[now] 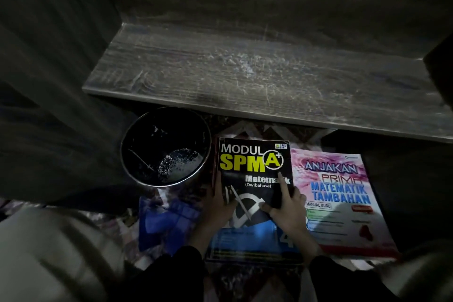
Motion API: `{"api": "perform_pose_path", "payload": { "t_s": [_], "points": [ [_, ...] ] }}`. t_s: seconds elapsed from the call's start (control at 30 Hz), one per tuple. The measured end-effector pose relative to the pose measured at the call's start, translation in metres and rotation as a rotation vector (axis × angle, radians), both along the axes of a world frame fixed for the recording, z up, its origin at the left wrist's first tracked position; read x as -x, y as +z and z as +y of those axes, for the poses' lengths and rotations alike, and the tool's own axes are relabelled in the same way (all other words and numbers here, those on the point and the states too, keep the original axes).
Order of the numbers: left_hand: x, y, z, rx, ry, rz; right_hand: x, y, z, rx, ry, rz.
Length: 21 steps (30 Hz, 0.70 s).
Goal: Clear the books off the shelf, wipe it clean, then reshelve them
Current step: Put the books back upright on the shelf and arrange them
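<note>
Two hands on the black book (253,167) in the head view. It's lying flat on the patterned rug (247,127), just below the front edge of the shelf (245,68). The left hand (218,206) grips the left edge, thumb on the cover. The right hand (286,213) holds the right edge, with its index finger stretched up the cover, thumb pressed down and the other fingers curled at the edge. A pink book (343,198) lies right up against it on the right. A dark bucket (165,147) sits on the left, with a blue cloth (159,223) below that. The shelf board looks streaky.
</note>
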<state>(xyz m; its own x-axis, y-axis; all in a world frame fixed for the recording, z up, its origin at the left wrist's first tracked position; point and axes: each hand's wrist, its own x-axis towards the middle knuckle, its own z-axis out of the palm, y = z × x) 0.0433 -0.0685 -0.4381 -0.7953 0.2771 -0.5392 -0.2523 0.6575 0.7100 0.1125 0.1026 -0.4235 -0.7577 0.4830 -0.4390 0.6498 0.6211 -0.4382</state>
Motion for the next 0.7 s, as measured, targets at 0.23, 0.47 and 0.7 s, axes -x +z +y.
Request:
{"api": "perform_pose_path", "payload": {
  "t_s": [0.23,0.47,0.7],
  "points": [
    [-0.001,0.002,0.001,-0.132,0.231,-0.001,-0.006,-0.004,0.005,0.081,-0.04,0.093],
    [-0.004,0.022,-0.002,0.024,0.249,0.159,-0.006,-0.001,-0.001,0.222,-0.09,0.129],
    [0.006,0.046,-0.004,-0.108,0.022,0.03,-0.004,-0.003,0.005,0.317,-0.177,0.131]
  ]
}}
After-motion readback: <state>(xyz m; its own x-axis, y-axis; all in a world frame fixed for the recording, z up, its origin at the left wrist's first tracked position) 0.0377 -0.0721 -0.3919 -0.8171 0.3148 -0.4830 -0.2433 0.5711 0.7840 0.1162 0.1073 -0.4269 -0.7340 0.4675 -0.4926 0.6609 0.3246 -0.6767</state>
